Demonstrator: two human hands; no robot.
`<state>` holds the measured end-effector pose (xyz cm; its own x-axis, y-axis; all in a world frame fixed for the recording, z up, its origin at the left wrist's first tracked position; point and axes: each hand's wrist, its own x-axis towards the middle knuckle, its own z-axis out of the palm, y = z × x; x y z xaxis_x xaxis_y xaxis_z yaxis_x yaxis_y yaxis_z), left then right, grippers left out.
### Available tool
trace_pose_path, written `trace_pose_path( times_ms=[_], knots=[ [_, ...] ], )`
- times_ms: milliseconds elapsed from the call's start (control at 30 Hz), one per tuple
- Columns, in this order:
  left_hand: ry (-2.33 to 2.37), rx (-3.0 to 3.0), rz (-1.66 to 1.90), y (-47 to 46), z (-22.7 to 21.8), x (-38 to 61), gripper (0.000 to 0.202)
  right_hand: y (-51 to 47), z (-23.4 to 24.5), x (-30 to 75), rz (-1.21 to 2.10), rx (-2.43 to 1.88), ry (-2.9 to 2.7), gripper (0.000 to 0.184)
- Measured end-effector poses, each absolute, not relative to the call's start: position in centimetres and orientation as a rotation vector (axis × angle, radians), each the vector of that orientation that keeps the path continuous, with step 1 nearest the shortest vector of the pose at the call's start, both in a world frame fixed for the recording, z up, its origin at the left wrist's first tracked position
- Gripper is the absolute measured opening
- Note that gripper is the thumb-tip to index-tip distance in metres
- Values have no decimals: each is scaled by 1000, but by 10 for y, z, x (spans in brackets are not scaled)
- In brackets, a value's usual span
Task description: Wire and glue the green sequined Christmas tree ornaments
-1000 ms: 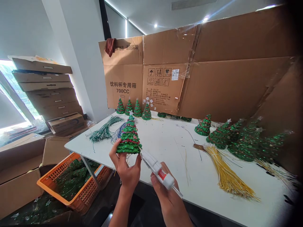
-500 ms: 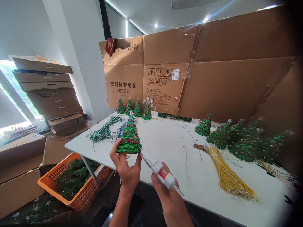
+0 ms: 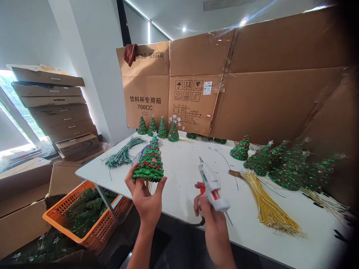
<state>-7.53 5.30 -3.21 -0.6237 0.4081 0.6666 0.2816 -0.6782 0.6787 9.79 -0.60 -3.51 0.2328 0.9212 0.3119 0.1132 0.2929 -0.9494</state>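
Observation:
My left hand (image 3: 148,201) is closed round the base of a small green tinsel Christmas tree (image 3: 150,160), held upright with its star on top. Red garland and small ornaments wind round it, and thin wires hang below its base. In my right hand (image 3: 211,215) is a white hot glue gun (image 3: 211,185) with a red trigger, its nozzle pointing up and away from me. A clear glue stick pokes out at its rear. Nozzle and tree are well apart, with white table between them.
Behind the tree lie green wire stems (image 3: 125,151). Several finished trees (image 3: 162,127) stand along the cardboard wall (image 3: 193,56), and more trees (image 3: 291,164) cluster on the right. A yellow wire bundle (image 3: 265,205) lies on the white table (image 3: 185,168). An orange crate (image 3: 97,233) stands below left.
My right hand has drawn the glue gun away from the tree's lower edge, to the right, and tipped it more upright. The tree has shifted slightly left and turned a little.

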Motion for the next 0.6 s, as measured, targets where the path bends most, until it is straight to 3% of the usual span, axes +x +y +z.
trace_pose_path(
  times_ms=[267, 600],
  knots=[
    [815, 1109, 2260, 43, -20, -74, 50, 25, -54, 117, 590, -1488, -1352, 45],
    [693, 1353, 1935, 23, -14, -54, 55, 26, -68, 95, 496, -1479, -1481, 30]
  ],
)
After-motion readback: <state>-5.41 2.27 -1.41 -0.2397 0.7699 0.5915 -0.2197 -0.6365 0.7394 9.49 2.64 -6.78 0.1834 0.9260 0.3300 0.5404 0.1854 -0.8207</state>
